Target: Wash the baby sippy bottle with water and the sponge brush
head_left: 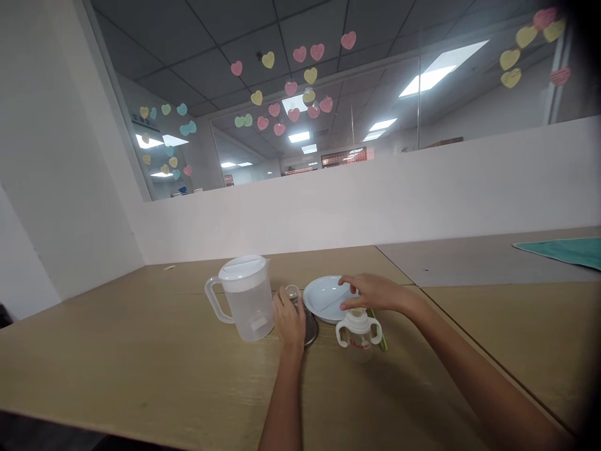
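Observation:
My left hand (pixel 288 318) curls its fingers against a dark grey, flared object (pixel 310 330) with a clear rounded top; its exact kind is hard to make out behind the hand. Just left of it stands a clear plastic pitcher (pixel 248 307) with a white lid, its handle facing left. My right hand (pixel 370 292) hovers with thumb and fingers apart over the top of a clear baby bottle (pixel 359 341), which is upright and has white twin handles. Behind the bottle lies a pale plate (pixel 319 291), partly covered by the right hand. A green handle (pixel 384 341) shows beside the bottle.
The wooden table (pixel 188 376) has seams running across its right side. A teal cloth (pixel 563 252) lies at the far right on a grey tabletop. Behind is a white wall (pixel 328 213) below a window with heart-shaped notes.

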Demonstrator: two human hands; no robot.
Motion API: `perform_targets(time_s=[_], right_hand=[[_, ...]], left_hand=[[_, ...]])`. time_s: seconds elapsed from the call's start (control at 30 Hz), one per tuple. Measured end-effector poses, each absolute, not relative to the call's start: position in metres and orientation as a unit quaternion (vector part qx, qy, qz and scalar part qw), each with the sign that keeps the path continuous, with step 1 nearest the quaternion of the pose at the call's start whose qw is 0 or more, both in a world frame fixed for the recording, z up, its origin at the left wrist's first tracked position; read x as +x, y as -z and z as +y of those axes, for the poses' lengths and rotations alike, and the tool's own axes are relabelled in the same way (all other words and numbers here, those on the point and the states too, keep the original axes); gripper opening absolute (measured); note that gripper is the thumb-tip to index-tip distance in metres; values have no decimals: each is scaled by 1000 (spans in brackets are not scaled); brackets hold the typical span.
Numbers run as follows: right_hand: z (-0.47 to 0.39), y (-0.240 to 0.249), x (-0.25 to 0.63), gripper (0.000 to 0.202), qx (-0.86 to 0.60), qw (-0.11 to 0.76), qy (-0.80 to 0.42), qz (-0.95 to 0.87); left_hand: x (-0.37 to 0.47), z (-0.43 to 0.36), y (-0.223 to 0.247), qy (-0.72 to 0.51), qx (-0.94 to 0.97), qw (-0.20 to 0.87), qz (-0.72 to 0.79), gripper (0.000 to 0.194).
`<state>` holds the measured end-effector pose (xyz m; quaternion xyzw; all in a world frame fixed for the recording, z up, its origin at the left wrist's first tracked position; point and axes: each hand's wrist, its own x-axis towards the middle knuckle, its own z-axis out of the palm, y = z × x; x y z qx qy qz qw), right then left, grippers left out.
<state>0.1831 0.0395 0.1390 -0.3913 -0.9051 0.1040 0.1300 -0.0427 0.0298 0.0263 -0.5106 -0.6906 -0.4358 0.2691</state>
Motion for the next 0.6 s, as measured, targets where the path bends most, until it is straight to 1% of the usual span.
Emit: perform_targets(time_s=[0.07,0.13,0.2,0.27,0.37,0.43,0.53,0.6], right_hand=[[35,-141,181,62,-343,182,-100,-916],[31,-140,177,62,-291,226,-92,-925],[29,-136,171,65,-253,250,-83,-931],[27,-132,167,69,-232,256,-83,-935],[26,-131,163,69,-213,253,-87,-940],[26,-134,164,59,-208,261,-76,-940],[23,-143,169,38,-242,303,-40,-921],[21,-149,175,33,-287,336,-28,-897]], left_hand=[[-38,28,-30,498,-537,310,-606,47],[-32,27,-30,533,-574,346,-517,49],[-23,26,-27,542,-619,363,-436,52],[-14,25,-24,540,-665,357,-373,54],[-4,24,-20,547,-692,334,-332,56],[1,23,-18,568,-681,306,-346,59],[3,18,-17,581,-686,206,-388,58],[5,15,-16,555,-718,138,-396,58]])
